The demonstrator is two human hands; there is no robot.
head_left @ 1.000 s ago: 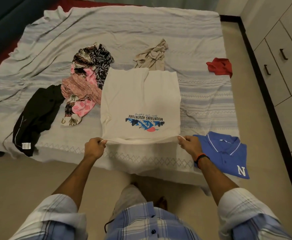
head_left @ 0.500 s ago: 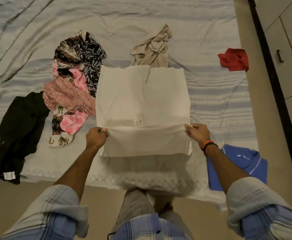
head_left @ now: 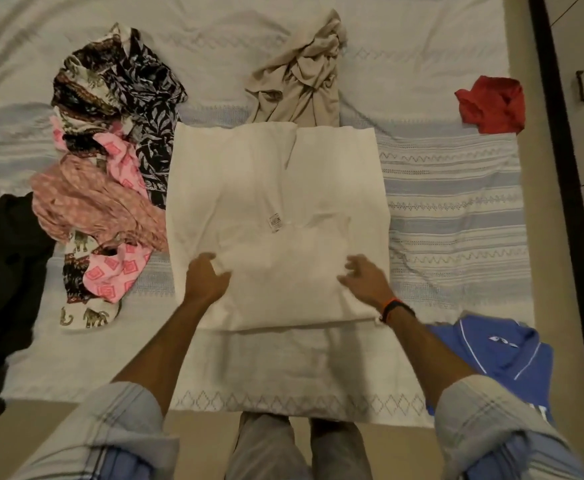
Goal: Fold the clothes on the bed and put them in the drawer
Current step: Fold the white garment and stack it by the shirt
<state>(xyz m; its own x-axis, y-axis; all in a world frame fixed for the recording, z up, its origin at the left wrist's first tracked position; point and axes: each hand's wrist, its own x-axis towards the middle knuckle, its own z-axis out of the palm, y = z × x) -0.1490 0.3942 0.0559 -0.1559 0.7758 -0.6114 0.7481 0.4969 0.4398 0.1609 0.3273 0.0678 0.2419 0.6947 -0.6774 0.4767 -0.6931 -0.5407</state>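
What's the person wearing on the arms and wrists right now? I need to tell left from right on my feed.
Both arms wear light plaid shirt sleeves rolled up to about the elbow, forearms bare. The left hand and its wrist carry nothing. The right hand has a black wristband with an orange edge at the wrist. No gloves or rings are visible.

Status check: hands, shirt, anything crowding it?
Both hands, left hand and right hand, open, on the cream T-shirt. Shirt flat, folded, on bed. Beige garment touches its far edge; patterned pile abuts its left edge.

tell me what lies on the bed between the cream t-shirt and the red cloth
Only bare striped bedsheet lies between the cream t-shirt and the red cloth; no garment sits in that stretch, as the head view shows.
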